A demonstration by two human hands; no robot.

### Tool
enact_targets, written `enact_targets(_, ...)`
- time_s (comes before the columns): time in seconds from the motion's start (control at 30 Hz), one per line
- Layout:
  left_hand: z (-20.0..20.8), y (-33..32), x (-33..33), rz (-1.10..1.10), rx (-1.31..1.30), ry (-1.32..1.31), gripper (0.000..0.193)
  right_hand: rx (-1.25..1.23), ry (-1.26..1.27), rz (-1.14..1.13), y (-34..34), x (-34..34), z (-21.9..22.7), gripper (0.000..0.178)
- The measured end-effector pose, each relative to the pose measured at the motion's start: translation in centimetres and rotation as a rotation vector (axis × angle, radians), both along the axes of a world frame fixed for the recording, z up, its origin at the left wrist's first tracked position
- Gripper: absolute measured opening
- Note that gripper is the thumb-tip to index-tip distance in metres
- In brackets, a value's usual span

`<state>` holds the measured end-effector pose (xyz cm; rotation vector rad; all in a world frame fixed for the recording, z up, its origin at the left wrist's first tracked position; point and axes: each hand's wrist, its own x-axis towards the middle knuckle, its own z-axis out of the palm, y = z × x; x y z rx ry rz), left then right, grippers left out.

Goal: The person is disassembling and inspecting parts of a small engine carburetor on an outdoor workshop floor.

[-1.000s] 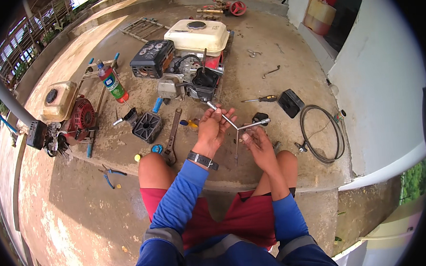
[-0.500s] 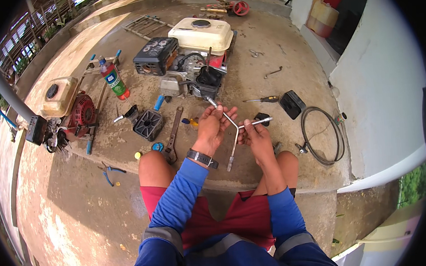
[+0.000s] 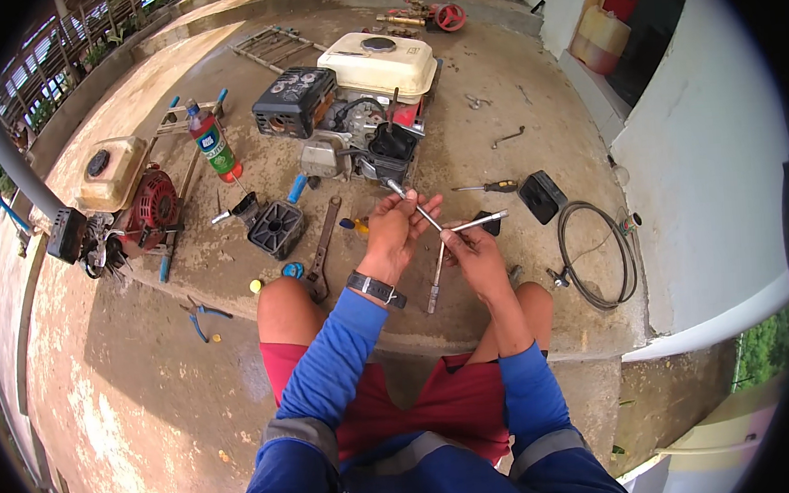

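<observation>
The 3-armed socket wrench (image 3: 425,217) lies at the centre of the frame, between the engine (image 3: 371,126) above and the person's knees below. Its longest-looking visible line is the arm that slants from the hub up and left, its end meeting the lower edge of the engine's black housing (image 3: 392,147); whether the socket there is seated on anything, I cannot tell. The other 2 arms splay out, 1 toward the right and slightly up, 1 toward the bottom of the frame. The left hand (image 3: 392,235) is the nearer to the engine: its thumb lies against the slanting arm, with the other fingers partly uncurled to the right, so the grip looks loose. The right hand (image 3: 476,253), lower and to the right, pinches the wrench at the hub, thumb on top and fingers curled beneath.
</observation>
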<state>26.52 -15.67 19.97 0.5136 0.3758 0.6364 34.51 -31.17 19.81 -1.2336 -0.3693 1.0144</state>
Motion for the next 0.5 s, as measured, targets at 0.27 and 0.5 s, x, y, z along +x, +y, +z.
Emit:
enact_targets(0.27, -0.4, -0.4, -0.3, -0.036, -0.005, -0.001, 0.016, -0.089, -1.383, -0.257, -3.4, -6.0, 1.2, 0.033)
enact_targets(0.5, -1.6, -0.1, 0.1, -0.028, -0.032, -0.055, 0.019, -0.310, -0.391, 0.481, -4.3, -1.0, -0.7, 0.042)
